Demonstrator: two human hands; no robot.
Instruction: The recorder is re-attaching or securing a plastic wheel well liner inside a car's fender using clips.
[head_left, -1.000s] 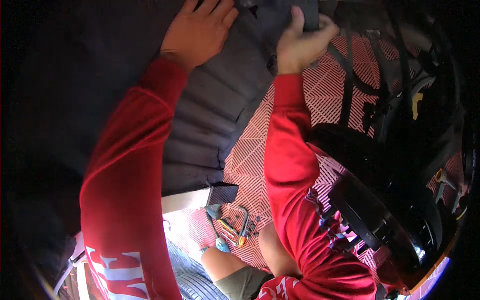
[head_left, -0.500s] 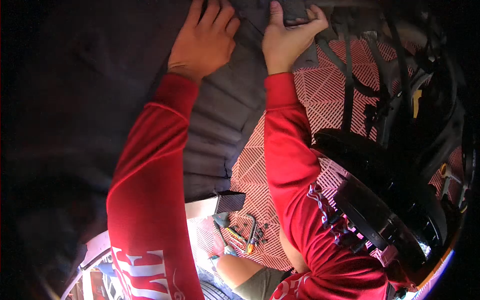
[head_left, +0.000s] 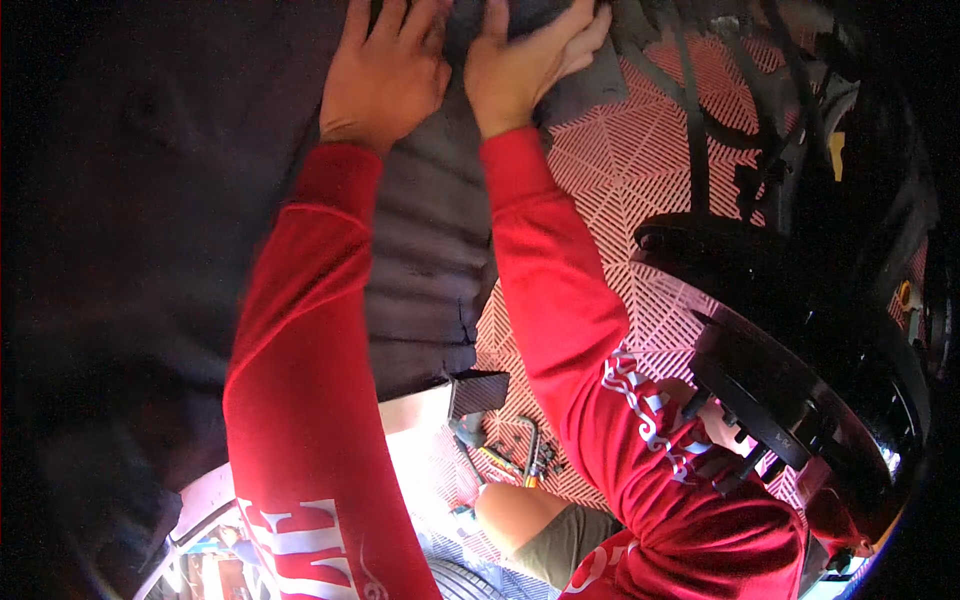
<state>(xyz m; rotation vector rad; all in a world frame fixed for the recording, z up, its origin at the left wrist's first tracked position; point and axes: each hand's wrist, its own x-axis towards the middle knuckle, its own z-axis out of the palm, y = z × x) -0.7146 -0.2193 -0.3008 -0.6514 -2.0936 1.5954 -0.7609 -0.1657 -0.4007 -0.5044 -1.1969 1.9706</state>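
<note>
A large dark, soft-looking sheet, resembling a wheel-arch liner (head_left: 420,260), covers the left and upper middle, with creases along its right part. At the upper edge my left hand (head_left: 385,85) lies against it, fingers stretched and a little apart, fingertips partly cut off by the frame. Close to its right, my right hand (head_left: 515,75) touches the same dark material near its edge. Its thumb points up and its fingers reach out to the right, spread from the thumb. No tool shows in either hand. What lies beyond the fingertips is out of frame.
To the right stands a black round wheel hub (head_left: 755,390) with protruding studs, dark hoses and arms behind it. Red slatted floor tiles (head_left: 600,160) lie below. Several hand tools (head_left: 525,450) rest there near my knee (head_left: 515,515). A tyre (head_left: 455,580) shows at the bottom.
Both hands have shifted left and slightly up in the picture, the right one more, so they are closer together. The view has moved a little too.
</note>
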